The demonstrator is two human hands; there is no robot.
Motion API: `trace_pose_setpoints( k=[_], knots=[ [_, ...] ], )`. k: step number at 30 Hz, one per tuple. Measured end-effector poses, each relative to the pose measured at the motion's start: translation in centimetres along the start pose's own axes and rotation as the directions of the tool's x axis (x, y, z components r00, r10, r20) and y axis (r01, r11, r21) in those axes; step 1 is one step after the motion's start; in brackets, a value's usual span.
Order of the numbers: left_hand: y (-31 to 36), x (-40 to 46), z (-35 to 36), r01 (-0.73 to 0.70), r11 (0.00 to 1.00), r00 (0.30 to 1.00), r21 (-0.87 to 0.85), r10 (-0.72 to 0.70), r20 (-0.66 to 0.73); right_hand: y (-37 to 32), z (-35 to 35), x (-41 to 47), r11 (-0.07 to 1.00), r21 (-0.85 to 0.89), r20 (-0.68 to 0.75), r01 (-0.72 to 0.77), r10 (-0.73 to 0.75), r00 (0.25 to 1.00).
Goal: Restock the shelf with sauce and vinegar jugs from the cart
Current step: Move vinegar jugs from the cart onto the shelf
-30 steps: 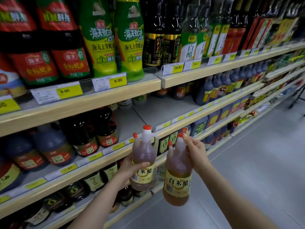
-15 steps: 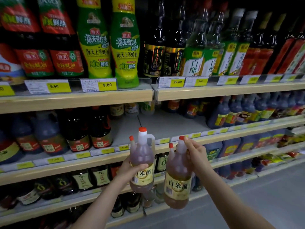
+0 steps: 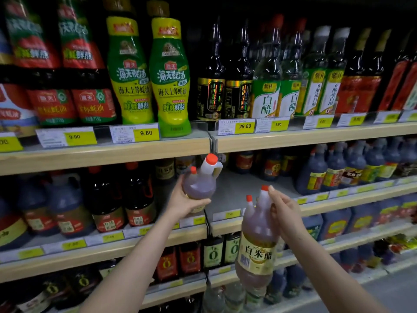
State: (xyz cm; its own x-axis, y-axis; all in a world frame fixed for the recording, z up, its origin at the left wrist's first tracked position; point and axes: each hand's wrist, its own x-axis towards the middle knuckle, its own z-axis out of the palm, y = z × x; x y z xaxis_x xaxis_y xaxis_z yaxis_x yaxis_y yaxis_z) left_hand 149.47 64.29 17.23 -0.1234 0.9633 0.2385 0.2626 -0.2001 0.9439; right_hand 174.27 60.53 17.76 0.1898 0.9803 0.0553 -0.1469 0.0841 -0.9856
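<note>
Two vinegar jugs are parting: the left hand (image 3: 185, 201) is lifting its gripped jug (image 3: 201, 179) into the middle shelf's (image 3: 234, 190) gap, while the right hand (image 3: 284, 212) is pinching the other jug (image 3: 257, 242) by its neck, hanging lower. Shelving is starting.

I cannot read the label of the upper jug (image 3: 199, 185); my left hand (image 3: 184, 201) covers it. Price tags (image 3: 231, 214) at 3 o'clock of that hand are blurred. Bottles (image 3: 13, 105) at 9 o'clock are cut off by the frame edge.
</note>
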Motion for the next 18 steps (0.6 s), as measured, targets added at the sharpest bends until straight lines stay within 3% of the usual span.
trace_pose_setpoints(
  k=[4, 14, 18],
  knots=[
    [-2.6, 2.1, -0.3, 0.008, 1.0, 1.0, 0.021, -0.008, 0.003, 0.9, 1.0, 1.0, 0.999, 0.019, -0.003, 0.031, -0.031, 1.0],
    [-5.3, 4.3, -1.3, 0.221, 0.975, 0.962, 0.021, -0.222, 0.158, 1.9, 2.9, 1.1, 0.999, 0.014, 0.06, 0.041, -0.042, 0.997],
    [-3.8, 3.7, -2.4, 0.238, 0.96, 0.942, 0.146, -0.265, 0.207, 0.5, 3.2, 0.5, 0.999, 0.012, 0.104, 0.044, -0.045, 0.994]
  ],
)
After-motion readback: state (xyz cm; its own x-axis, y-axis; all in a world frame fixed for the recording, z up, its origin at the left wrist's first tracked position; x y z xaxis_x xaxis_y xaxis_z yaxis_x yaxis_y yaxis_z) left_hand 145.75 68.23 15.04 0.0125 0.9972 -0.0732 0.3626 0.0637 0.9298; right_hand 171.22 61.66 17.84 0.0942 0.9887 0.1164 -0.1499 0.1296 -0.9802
